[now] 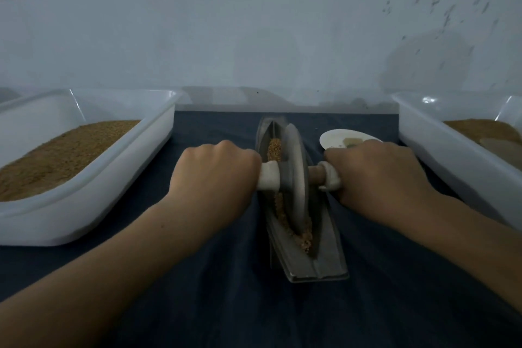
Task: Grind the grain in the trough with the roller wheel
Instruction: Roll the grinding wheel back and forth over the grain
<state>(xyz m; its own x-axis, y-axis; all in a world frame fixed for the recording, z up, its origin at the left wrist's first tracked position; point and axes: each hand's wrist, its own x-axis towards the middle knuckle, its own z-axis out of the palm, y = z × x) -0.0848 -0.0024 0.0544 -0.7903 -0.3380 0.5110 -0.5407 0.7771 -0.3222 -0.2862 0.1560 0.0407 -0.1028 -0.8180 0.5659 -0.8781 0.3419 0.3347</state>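
The left hand (214, 175) is curled into a fist around the white-wrapped left end of the handle (269, 175). The right hand (378, 175) is closed the same way around the wrapped right end. Both sets of fingers are clamped tight, with the knuckles up and the fingertips hidden under the palms.

Between the two fists, touching neither, the grey roller wheel (296, 175) stands upright on its edge in the groove of the metal trough (313, 260). The trough runs lengthwise away from the person, and its near end lies closer than the wrists. The grain (303, 234) sits in the groove. One strip shows beyond the left knuckles on the far side of the wheel, and another is heaped against the wheel's near rim.

Just beyond the right knuckles lies a small white dish (339, 137), partly covered by that hand. A white tub (113, 206) of brown meal stands outside the left fist. A second tub (452, 161), also holding brown material, stands outside the right one. Everything rests on a dark blue cloth (226, 291), with a pale wall (254, 22) behind it.
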